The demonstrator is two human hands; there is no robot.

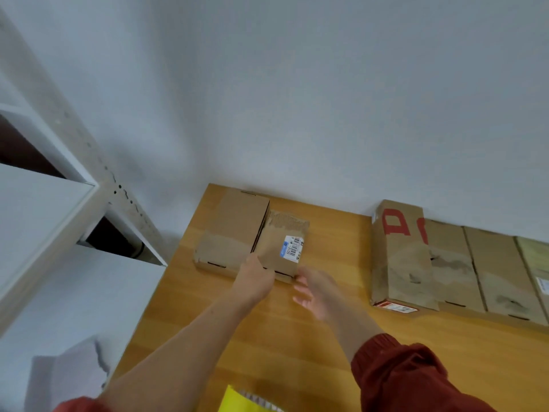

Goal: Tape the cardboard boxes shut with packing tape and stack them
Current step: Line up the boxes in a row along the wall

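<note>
Box w/ label on table: your L hand grips its near edge; R hand blurred, fingers loose, just beside corner.

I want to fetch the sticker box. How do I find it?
At the far left corner of the wooden table, by the white wall, a plain box lies flat. The labelled box lies just right of it. Of the two, only it carries a white and blue barcode sticker.

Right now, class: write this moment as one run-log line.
left hand: at labelled box near edge, grip unclear | right hand: open, blurred, beside box
</note>
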